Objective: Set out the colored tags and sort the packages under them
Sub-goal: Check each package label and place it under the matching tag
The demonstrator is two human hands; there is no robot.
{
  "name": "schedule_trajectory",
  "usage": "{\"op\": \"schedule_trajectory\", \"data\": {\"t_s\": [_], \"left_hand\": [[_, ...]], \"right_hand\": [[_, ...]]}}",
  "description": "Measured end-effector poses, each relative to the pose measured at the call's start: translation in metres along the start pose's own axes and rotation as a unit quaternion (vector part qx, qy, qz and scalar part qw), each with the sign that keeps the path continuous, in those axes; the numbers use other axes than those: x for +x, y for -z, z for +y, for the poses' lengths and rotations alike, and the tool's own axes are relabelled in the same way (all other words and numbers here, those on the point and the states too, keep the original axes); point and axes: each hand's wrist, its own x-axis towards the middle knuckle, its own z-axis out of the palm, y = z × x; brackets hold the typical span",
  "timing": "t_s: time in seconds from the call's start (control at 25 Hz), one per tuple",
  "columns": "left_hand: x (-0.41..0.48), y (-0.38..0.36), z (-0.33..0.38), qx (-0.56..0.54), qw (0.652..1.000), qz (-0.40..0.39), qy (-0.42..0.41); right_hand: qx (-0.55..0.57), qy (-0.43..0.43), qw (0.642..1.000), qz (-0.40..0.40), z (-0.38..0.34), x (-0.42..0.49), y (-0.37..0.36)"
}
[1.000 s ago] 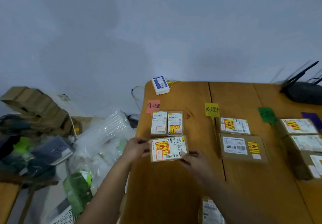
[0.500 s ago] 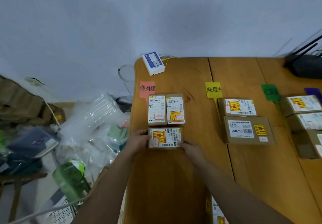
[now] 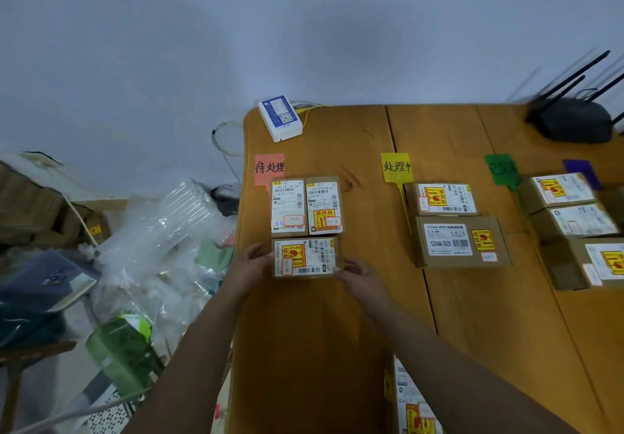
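A small labelled cardboard package (image 3: 305, 258) lies flat on the wooden table (image 3: 314, 332), under two other small packages (image 3: 305, 206) below the pink tag (image 3: 268, 167). My left hand (image 3: 251, 263) touches its left end and my right hand (image 3: 358, 273) its right end. The yellow tag (image 3: 396, 166) heads two packages (image 3: 454, 224). The green tag (image 3: 500, 169) and a purple tag (image 3: 581, 170) sit by three more boxes (image 3: 574, 227) at the right.
A white and blue device (image 3: 280, 117) sits at the table's back left corner, a black router (image 3: 570, 119) at the back right. Another labelled package (image 3: 410, 403) lies at the near edge under my right arm. Plastic wrap and boxes (image 3: 158, 231) pile up left of the table.
The package came down from a slight tilt onto the table and was slid up against the two packages under the pink tag. Both hands stayed at its ends.
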Motion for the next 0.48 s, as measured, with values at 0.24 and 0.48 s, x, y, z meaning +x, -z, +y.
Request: {"op": "schedule_trajectory", "data": {"t_s": [0.24, 0.48], "left_hand": [[-0.049, -0.024, -0.007, 0.058, 0.992, 0.109, -0.028], [-0.125, -0.112, -0.054, 0.052, 0.998, 0.002, -0.036]], "right_hand": [[-0.084, 0.076, 0.994, 0.000, 0.013, -0.046, 0.070], [-0.105, 0.114, 0.988, -0.015, 0.077, -0.093, 0.150]]}}
